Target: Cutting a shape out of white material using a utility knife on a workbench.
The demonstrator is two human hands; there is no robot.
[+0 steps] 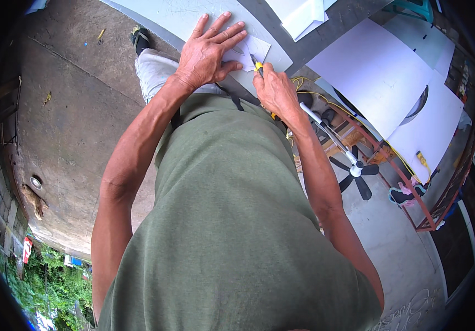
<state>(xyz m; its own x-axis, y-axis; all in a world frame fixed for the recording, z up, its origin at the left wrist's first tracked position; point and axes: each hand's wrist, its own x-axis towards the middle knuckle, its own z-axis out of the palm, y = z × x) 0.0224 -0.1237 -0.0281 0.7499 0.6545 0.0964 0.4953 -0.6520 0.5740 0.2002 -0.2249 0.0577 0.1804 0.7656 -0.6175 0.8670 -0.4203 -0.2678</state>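
A small white sheet (260, 48) with a drawn curved line lies on the light grey work surface (163, 12). My left hand (204, 54) rests flat over its left part, fingers spread, pressing it down. From the right, my right hand (277, 91) grips a yellow and black utility knife (259, 67). The knife's tip points away from me and meets the sheet close to my left thumb. Part of the sheet is hidden under my left palm, and my right fingers cover most of the knife's handle.
Beyond the sheet lies folded white paper (305, 21) on a dark grey surface. Large white sheets (372, 77) lie at the right on a red metal frame (422, 212). Below them are a black-bladed fan (357, 170) and a yellow cord (397, 154). A green plastic stool (414, 7) stands far right.
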